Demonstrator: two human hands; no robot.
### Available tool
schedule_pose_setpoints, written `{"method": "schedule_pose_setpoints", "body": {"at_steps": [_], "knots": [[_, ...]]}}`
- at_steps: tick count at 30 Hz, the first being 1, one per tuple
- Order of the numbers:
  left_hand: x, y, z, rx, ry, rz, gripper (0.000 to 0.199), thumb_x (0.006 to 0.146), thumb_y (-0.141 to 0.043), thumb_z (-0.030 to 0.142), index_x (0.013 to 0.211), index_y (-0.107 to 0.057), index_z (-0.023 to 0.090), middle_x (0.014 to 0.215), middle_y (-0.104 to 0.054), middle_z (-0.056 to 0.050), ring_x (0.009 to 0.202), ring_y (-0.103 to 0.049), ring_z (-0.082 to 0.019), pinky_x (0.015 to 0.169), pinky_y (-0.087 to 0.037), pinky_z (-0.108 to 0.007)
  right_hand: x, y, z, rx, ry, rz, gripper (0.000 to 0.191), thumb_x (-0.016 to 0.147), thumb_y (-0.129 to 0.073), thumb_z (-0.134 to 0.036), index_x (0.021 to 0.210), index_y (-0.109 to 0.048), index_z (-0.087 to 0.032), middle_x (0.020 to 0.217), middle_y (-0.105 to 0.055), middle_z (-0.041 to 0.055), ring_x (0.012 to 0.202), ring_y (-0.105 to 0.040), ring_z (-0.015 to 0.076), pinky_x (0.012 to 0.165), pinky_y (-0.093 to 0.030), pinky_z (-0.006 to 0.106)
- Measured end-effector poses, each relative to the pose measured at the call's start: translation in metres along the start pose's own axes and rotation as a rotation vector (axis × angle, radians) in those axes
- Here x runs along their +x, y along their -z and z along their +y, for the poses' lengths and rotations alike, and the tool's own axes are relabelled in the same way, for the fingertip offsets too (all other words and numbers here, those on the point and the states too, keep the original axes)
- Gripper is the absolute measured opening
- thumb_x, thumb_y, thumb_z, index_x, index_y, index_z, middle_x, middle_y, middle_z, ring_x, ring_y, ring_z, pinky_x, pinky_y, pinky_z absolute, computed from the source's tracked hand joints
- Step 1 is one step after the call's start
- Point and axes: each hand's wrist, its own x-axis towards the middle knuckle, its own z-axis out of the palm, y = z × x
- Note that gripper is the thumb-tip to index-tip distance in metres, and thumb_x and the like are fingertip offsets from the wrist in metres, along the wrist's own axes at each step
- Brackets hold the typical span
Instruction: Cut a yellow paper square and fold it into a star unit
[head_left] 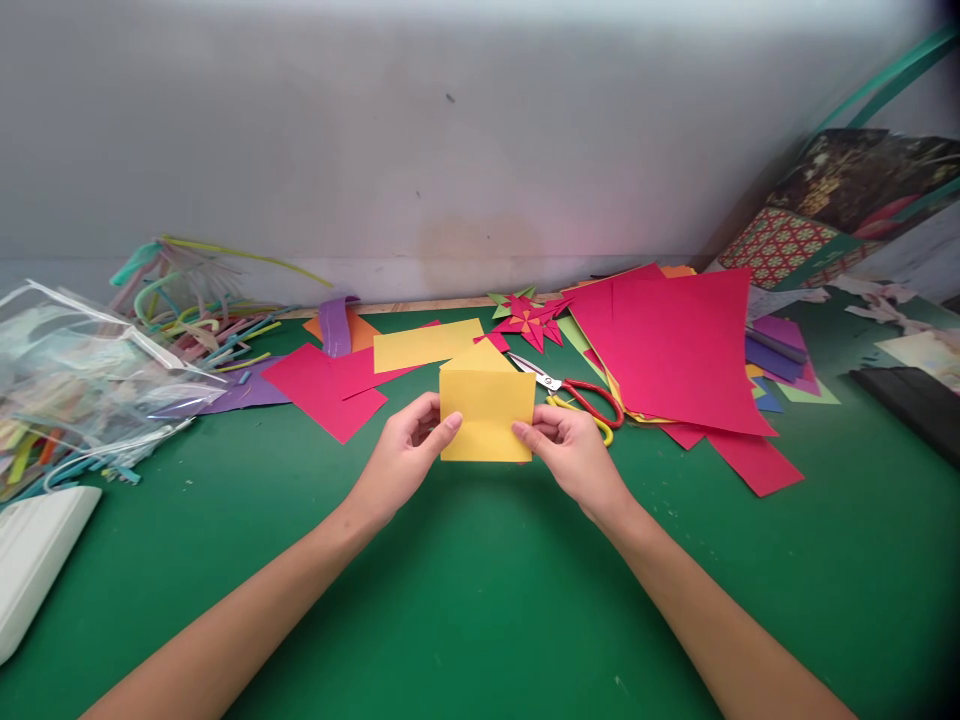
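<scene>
A yellow sheet of paper (487, 410), roughly square, is held up above the green table between both hands. My left hand (409, 440) pinches its left edge, thumb in front and fingers behind. On the right edge, my right hand (574, 445) grips it the same way. Just beyond my right hand lie scissors (592, 400) with red and yellow handles. Behind the held sheet rest a yellow paper strip (427, 345) and a folded red and green paper star (529, 318).
Large red sheets (675, 345) are piled at the right, with a black object (911, 410) farther out. Red paper pieces (322, 390) and a purple strip (337, 325) lie left. A clear plastic bag (90, 350), pipe cleaners (195, 310) and a white object (45, 560) occupy the far left.
</scene>
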Motion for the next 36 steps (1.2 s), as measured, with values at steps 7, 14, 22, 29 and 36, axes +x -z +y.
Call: {"method": "schedule_pose_setpoints", "body": {"at_steps": [7,14,22,29,36], "knots": [[0.001,0.003,-0.012,0.08,0.044,0.03,0.031,0.093,-0.065,0.049,0.101,-0.067,0.019,0.103,-0.072,-0.005,0.094,-0.068,-0.023,0.079,-0.055,-0.032,0.005,0.002,0.012,-0.034,0.047,-0.021,0.03,0.09,-0.072,-0.048,0.101,-0.077,-0.021,0.095,-0.079,0.0064,0.087,-0.076,0.0277,0.08,-0.061,0.039],[0.011,0.018,-0.012,0.168,-0.012,0.125,0.032,0.092,-0.064,0.05,0.095,-0.066,0.019,0.099,-0.072,-0.006,0.092,-0.067,-0.023,0.078,-0.054,-0.032,0.012,0.004,0.02,-0.106,0.151,0.098,0.038,0.094,-0.066,-0.053,0.117,-0.07,-0.023,0.115,-0.075,0.0103,0.102,-0.072,0.0274,0.079,-0.061,0.036],[0.016,0.012,-0.004,0.307,-0.063,0.015,0.039,0.1,-0.048,0.054,0.112,-0.066,0.022,0.114,-0.072,-0.008,0.103,-0.067,-0.025,0.085,-0.054,-0.035,0.011,0.0,0.028,0.0,0.046,0.082,0.048,0.088,-0.07,-0.061,0.112,-0.073,-0.019,0.101,-0.078,0.0105,0.099,-0.074,0.0321,0.084,-0.061,0.043],[0.08,0.02,-0.011,1.113,-0.214,0.104,0.067,0.098,-0.052,0.055,0.15,-0.045,0.013,0.144,-0.057,-0.024,0.137,-0.047,-0.043,0.114,-0.029,-0.058,0.02,0.01,0.038,-0.066,0.094,0.415,0.04,0.091,-0.068,-0.051,0.116,-0.07,-0.019,0.101,-0.076,0.0092,0.072,-0.07,0.0237,0.05,-0.055,0.032],[0.119,0.017,-0.016,1.312,-0.041,0.027,0.062,0.084,-0.072,0.051,0.13,-0.059,0.011,0.125,-0.065,-0.027,0.123,-0.053,-0.046,0.101,-0.038,-0.057,0.025,0.019,0.036,0.065,0.12,0.529,0.038,0.088,-0.072,-0.051,0.105,-0.067,-0.018,0.086,-0.073,0.0051,0.045,-0.058,0.0143,0.042,-0.051,0.03]]}}
